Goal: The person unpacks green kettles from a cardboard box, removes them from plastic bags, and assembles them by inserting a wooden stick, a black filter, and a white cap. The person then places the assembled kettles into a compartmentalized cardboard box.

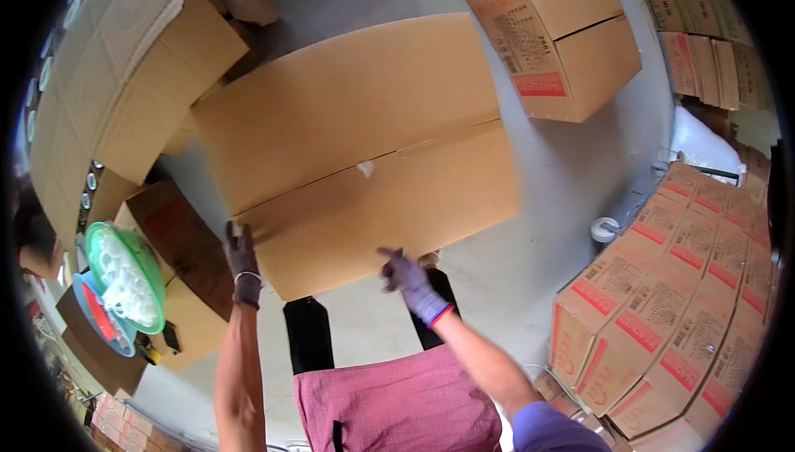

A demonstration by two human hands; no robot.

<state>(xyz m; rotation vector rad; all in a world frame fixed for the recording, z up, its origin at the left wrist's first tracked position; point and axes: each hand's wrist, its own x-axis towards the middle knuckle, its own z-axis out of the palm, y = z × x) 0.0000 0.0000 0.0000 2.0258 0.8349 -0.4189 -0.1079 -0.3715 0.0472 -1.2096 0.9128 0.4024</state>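
Observation:
A large cardboard box point(364, 162) lies before me with its top flaps meeting along a seam. A small pale scrap point(365, 169) sits on that seam, near the middle. My left hand point(243, 261), in a dark grey glove, rests at the box's left near corner, fingers stretched along its side. Over the near edge of the box is my right hand point(410, 282), in a grey glove with a red and blue cuff. Its index finger points left and its other fingers are partly curled, slightly blurred, with nothing visible in them.
A second closed carton point(571, 46) stands at the far right. Stacked printed cartons point(662, 303) fill the right side. To the left are a green basin point(124, 278) of white pieces and open cardboard point(108, 62). A white round object point(604, 230) lies on the floor.

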